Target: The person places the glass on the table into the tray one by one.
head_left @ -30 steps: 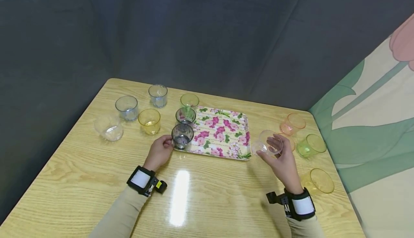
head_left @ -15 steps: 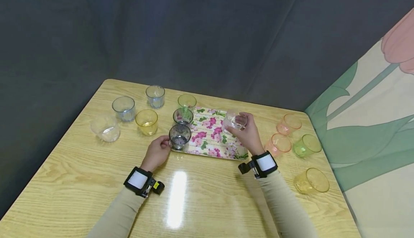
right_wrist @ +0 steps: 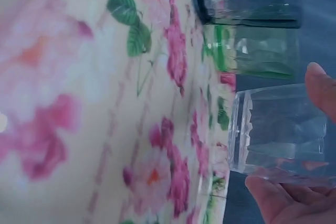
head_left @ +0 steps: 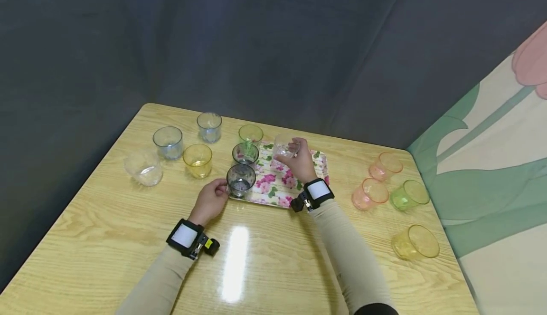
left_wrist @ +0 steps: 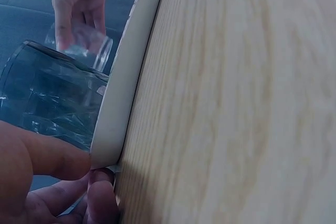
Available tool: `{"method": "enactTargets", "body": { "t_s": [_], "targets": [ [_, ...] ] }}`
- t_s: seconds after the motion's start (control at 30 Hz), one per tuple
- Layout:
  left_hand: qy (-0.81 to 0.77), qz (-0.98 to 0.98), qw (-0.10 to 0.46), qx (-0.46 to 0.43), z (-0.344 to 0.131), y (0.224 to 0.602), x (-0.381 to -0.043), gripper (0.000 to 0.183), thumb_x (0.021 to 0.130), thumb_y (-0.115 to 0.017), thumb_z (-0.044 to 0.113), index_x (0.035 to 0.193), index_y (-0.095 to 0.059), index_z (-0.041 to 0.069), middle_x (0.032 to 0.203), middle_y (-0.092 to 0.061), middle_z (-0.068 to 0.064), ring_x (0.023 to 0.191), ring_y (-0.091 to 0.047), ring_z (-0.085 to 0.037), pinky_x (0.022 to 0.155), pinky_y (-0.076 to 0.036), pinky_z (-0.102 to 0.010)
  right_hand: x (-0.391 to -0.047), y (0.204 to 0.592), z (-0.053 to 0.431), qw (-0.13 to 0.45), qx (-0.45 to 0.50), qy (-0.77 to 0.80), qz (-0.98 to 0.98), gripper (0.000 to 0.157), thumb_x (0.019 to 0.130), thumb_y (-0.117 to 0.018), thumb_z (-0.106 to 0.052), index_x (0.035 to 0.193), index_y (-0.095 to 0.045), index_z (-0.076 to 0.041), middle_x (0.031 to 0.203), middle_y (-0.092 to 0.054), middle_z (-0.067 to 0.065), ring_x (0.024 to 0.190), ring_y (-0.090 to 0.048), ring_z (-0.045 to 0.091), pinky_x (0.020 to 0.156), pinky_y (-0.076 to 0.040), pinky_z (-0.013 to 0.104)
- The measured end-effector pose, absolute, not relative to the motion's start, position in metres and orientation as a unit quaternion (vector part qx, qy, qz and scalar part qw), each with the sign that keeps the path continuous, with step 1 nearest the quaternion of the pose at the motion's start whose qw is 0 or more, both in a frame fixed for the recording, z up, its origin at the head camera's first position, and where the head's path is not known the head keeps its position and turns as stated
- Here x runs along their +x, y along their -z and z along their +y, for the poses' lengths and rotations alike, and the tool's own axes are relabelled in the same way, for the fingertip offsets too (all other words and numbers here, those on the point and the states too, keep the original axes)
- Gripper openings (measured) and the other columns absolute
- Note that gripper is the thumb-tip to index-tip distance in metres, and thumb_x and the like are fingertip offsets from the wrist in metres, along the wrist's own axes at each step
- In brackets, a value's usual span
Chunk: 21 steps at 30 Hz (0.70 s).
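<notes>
My left hand point(head_left: 211, 200) pinches the near left corner of the flowered tray point(head_left: 269, 187); the left wrist view shows its thumb at the rim point(left_wrist: 113, 124) and fingers curled below. A clear glass point(right_wrist: 283, 129) is in my right hand point(head_left: 300, 163), thumb on one side and fingers on the other. That glass is upright, with its base close over the far middle of the tray. Along the tray's left side stand two smoky grey glasses point(head_left: 240, 182) in a row, and a green glass point(head_left: 250, 133) behind them.
Left of the tray, two bluish glasses point(head_left: 168, 143), a yellow glass point(head_left: 198, 161) and a clear glass point(head_left: 145, 168) stand on the wooden table point(head_left: 273, 267). At the right are two pink glasses point(head_left: 370, 194), a green glass point(head_left: 410, 195) and a yellow glass point(head_left: 415, 243).
My right hand has carried the clear glass leftward from beside the pink glasses to above the far middle of the tray. The left hand has stayed at the tray corner.
</notes>
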State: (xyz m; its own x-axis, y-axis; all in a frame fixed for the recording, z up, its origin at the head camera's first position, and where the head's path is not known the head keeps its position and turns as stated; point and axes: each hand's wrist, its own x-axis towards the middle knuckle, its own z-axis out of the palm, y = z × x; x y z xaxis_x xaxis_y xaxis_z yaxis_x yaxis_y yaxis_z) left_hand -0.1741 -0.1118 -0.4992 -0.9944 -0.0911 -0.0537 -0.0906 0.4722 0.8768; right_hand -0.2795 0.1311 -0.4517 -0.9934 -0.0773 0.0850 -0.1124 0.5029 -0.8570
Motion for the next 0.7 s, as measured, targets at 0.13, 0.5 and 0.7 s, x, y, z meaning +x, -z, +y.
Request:
{"method": "enactTargets", "body": {
  "t_s": [0.13,0.5,0.7],
  "targets": [
    [0.511,-0.858,-0.004,0.054,-0.111,0.497,-0.174,0.035,0.085,-0.053,0.009,0.119,-0.058,0.000,0.096,-0.059,-0.015,0.089,-0.054,-0.025,0.081,-0.046,-0.040,-0.289,0.458,0.124,0.004,0.038,-0.490,-0.871,0.081,0.073,-0.075,-0.033,0.136,-0.030,-0.007,0.127,-0.047,0.015,0.114,-0.045,0.024,0.093,-0.044,0.044],
    [0.517,-0.854,-0.008,0.056,-0.112,0.497,-0.174,0.034,0.086,-0.054,0.008,0.118,-0.058,-0.001,0.095,-0.058,-0.014,0.087,-0.054,-0.024,0.079,-0.046,-0.039,-0.297,0.467,0.107,-0.020,0.024,-0.496,-0.868,0.083,0.075,-0.074,-0.028,0.139,-0.025,-0.007,0.130,-0.044,0.017,0.116,-0.044,0.027,0.093,-0.044,0.045],
    [0.515,-0.856,-0.004,0.056,-0.112,0.499,-0.175,0.032,0.086,-0.053,0.008,0.118,-0.059,0.001,0.094,-0.059,-0.012,0.086,-0.053,-0.022,0.078,-0.046,-0.038,-0.302,0.468,0.105,-0.030,0.025,-0.479,-0.877,0.084,0.077,-0.072,-0.030,0.141,-0.021,-0.011,0.133,-0.042,0.016,0.117,-0.044,0.027,0.093,-0.044,0.044]
  ]
}}
